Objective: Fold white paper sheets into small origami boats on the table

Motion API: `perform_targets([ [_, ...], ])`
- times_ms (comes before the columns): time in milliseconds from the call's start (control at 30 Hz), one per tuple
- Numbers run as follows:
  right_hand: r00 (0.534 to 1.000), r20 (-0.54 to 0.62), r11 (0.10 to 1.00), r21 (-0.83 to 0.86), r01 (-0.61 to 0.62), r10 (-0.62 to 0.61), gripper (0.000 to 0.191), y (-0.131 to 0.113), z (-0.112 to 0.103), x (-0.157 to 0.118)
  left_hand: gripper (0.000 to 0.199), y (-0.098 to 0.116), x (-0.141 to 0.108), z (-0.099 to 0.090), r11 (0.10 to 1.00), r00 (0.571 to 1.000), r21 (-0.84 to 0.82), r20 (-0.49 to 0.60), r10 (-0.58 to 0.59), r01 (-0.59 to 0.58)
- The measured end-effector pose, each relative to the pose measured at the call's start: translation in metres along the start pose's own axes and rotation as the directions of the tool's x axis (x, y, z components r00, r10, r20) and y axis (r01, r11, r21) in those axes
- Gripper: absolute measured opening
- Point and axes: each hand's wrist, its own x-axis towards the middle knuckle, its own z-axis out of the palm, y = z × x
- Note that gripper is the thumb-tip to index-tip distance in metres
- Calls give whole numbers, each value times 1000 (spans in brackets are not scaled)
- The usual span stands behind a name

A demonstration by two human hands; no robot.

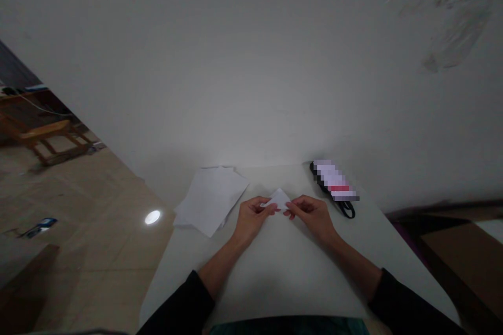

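Two bare hands held a small folded piece of white paper just above a pale, smooth tabletop, and the paper's pointed corner faced away from the person. The left hand and the right hand were each in a closed grip, pinching opposite sides of the paper between them. Beyond the left hand lay a loose, slightly askew stack of white paper sheets. Beyond the right hand lay a black strapped object with a white and red label, too blurred to read. Black sleeves covered the person's arms up to mid-forearm.
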Motion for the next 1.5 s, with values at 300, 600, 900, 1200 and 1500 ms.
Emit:
perform_targets([
  [300, 1000, -26, 999, 36, 1, 0, 32, 1, -6, 5, 28, 4, -2, -1, 998, 993, 13, -97, 66, -65],
  [600, 995, -84, 999, 11, 50, -48, 30, -6, -3, 2, 27, 4, -2, -2, 995, 975, 43, -197, 100, -93],
  [900, 1000, 4, 999, 25, 28, -28, 36, -2, -5, 1, 48, 9, -5, -2, 996, 993, -22, 76, 85, -83],
  [1200, 989, 144, 994, 102, -34, 19, 38, -10, -1, 0, 52, 5, -8, -1, 978, 968, 116, 208, 144, -170],
  [1500, 985, 172, 991, 127, -53, 31, 37, -5, 1, -2, 58, 5, -6, 2, 998, 988, 7, 146, 59, -60],
])
